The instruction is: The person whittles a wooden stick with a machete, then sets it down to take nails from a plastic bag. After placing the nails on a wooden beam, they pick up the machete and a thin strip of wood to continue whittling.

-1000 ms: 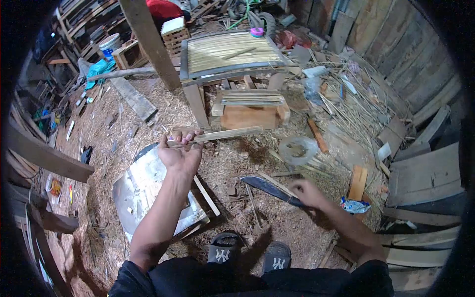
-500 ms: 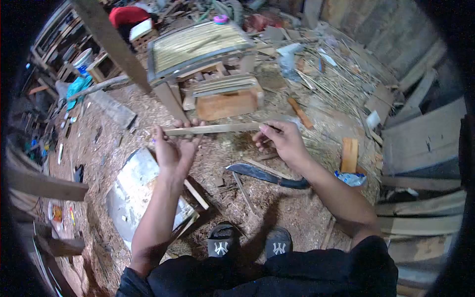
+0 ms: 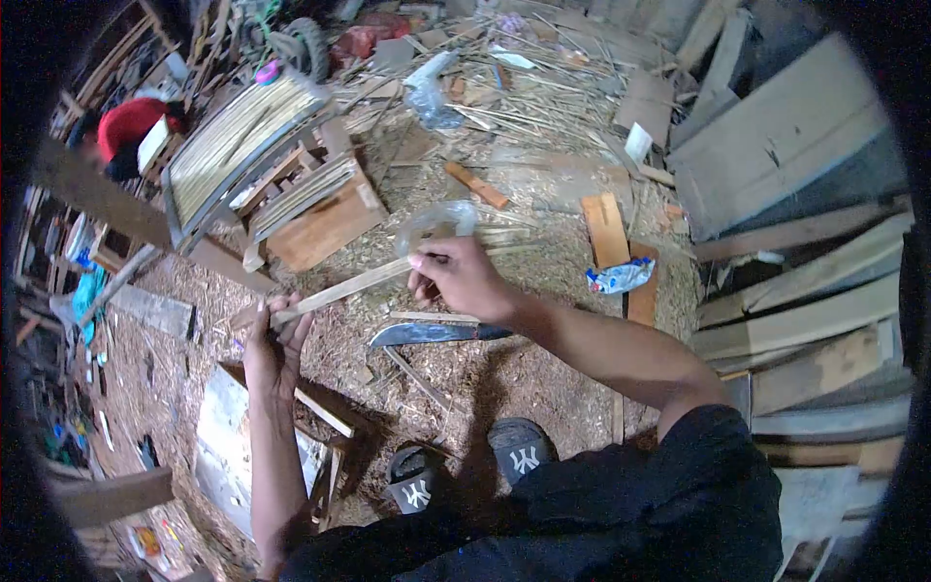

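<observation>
A flat, pale wooden strip (image 3: pixel 351 284) slants between my two hands, its left end lower. My left hand (image 3: pixel 273 354) has its thumb and fingers closed round the lower end. Farther up, my right hand (image 3: pixel 467 279) pinches the strip between thumb and fingers. Below the right hand, a big dark-bladed knife (image 3: pixel 427 335) lies on the shavings, its handle end partly covered by my forearm. A thin stick (image 3: pixel 427 316) rests just above the blade. Behind the right hand is a clear plastic bag (image 3: pixel 432 221).
A slatted rack (image 3: pixel 242 126) and a wooden box (image 3: pixel 325 218) stand ahead on the left. By my left forearm is a metal-topped block (image 3: pixel 223 446). Planks (image 3: pixel 805 320) line the right side. A person in red (image 3: pixel 136 126) bends at the far left.
My view has swung to the right, so the rack and box appear farther left. The strip has gone from nearly level to slanted, with my left hand lower and closed round its end.
</observation>
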A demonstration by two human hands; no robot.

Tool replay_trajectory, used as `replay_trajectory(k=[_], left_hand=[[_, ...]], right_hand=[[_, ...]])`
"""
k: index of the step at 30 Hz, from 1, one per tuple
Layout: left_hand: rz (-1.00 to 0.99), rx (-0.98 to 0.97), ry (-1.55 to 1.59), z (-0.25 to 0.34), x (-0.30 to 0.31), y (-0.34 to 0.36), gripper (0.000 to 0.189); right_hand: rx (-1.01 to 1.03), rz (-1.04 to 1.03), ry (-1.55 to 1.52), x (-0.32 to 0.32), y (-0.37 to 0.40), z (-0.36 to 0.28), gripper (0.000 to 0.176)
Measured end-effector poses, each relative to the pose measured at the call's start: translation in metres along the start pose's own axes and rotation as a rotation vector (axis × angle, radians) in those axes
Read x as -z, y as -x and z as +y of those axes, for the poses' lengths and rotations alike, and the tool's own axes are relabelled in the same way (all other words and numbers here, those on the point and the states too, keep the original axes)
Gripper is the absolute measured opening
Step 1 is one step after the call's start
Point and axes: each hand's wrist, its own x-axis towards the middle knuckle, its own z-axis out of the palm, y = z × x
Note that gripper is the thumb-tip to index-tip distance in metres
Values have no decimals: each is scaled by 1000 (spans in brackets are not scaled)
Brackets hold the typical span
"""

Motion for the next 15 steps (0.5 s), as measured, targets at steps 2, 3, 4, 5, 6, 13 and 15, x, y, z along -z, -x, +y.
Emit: replay_trajectory(k=[2,3,4,5,6,13,15], left_hand=[[35,16,-23,-7,2,-2,37],[76,4,-25,-9,-7,2,36],[120,-11,-27,-10,-12,6,36],[54,8,-40,-9,-13,8,37],[55,8,-44,-10,-13,7,37],[207,-20,-34,-14,-2,-3,33],[203,-25,-20,-14,2,-4,33]], right_hand=[[15,32,-21,2,-2,10,23],[5,43,-123,2,-2,12,22],[-5,50,-224,1,-2,14,22],[-86,90,-310,0,-2,16,22],[-86,90,-314,2,-3,18,22],[-174,117,-433,13,-5,9,23],[-178,120,-509,14,-6,11,22]])
